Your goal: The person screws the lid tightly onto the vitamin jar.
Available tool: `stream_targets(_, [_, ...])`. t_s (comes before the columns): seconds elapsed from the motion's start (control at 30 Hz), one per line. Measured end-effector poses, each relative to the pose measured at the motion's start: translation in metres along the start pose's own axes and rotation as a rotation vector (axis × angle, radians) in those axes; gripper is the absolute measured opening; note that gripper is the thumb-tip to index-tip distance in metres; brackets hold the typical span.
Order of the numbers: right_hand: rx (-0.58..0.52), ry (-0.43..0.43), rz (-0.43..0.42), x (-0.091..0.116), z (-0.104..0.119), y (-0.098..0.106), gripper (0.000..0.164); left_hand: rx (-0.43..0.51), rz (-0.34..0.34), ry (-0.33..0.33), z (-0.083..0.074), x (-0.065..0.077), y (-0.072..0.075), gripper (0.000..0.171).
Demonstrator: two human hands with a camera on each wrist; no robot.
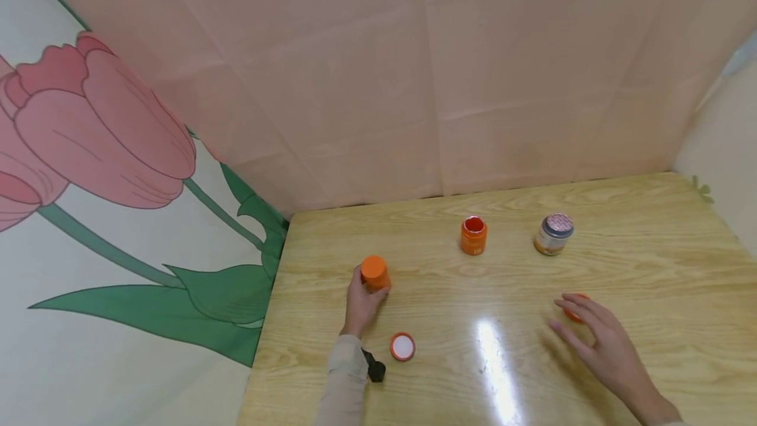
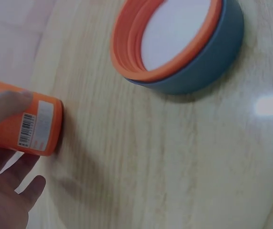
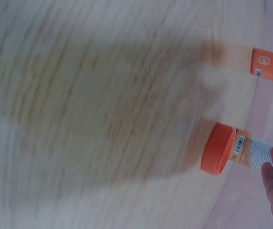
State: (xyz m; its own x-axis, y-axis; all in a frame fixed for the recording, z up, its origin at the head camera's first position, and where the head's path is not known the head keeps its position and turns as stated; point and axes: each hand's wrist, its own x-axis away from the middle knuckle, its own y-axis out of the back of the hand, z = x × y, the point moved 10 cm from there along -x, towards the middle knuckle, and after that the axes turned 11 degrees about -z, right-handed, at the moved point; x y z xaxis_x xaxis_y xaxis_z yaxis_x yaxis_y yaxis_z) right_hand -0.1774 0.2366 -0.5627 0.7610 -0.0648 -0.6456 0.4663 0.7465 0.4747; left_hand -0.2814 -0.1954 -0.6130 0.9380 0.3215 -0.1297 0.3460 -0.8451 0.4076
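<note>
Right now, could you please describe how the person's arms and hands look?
The left hand and right hand are ungloved. The left sleeve is beige and long, with a small black piece beside it; on the right, only a sliver of pale cloth shows.

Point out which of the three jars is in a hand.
The leftmost orange jar, gripped by the left hand; the other orange jar and the white-labelled jar stand untouched farther back.
</note>
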Motion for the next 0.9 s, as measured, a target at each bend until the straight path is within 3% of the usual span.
stream_targets(0.23, [0.006, -0.006, 0.006, 0.006, 0.003, -0.002, 0.049, 0.033, -0.034, -0.022, 0.005, 0.003, 0.003, 0.066])
stream_targets(0.6, [-0.003, 0.004, -0.008, 0.004, 0.003, 0.002, 0.050, 0.115, -0.049, 0.015, 0.014, 0.011, 0.005, 0.070])
stream_targets(0.9, [-0.009, -0.004, -0.010, 0.005, 0.002, 0.003, 0.051, 0.075, -0.086, 0.065, 0.019, 0.024, 0.014, 0.077])
